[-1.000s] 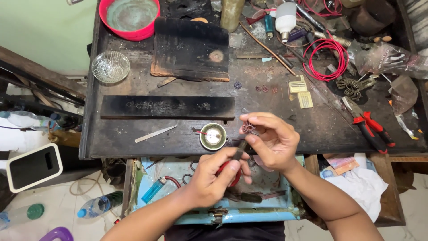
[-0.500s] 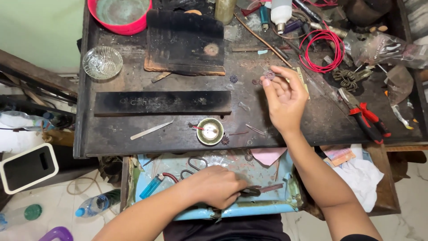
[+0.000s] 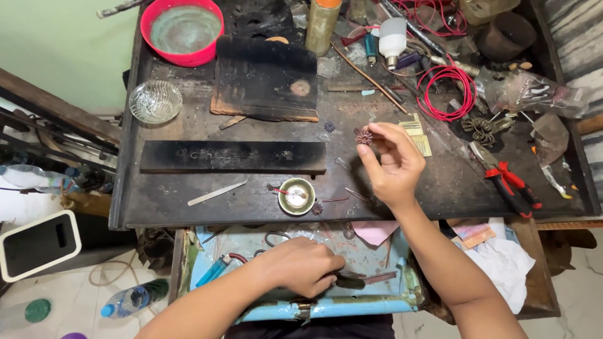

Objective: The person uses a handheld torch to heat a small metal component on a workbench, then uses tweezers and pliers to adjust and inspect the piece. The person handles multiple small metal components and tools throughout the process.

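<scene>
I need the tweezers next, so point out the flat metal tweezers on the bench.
In the head view the tweezers lie on the left part of the workbench, just below the long black bar and left of the small brass cup.

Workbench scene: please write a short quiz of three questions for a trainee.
1. True or false: the right hand holds a small spiky piece above the bench.
2. Where is the left hand? A) in the blue tray B) on the red bowl
3. Fill in: the tweezers lie ____ of the brass cup.

Key: 1 true; 2 A; 3 left
</scene>
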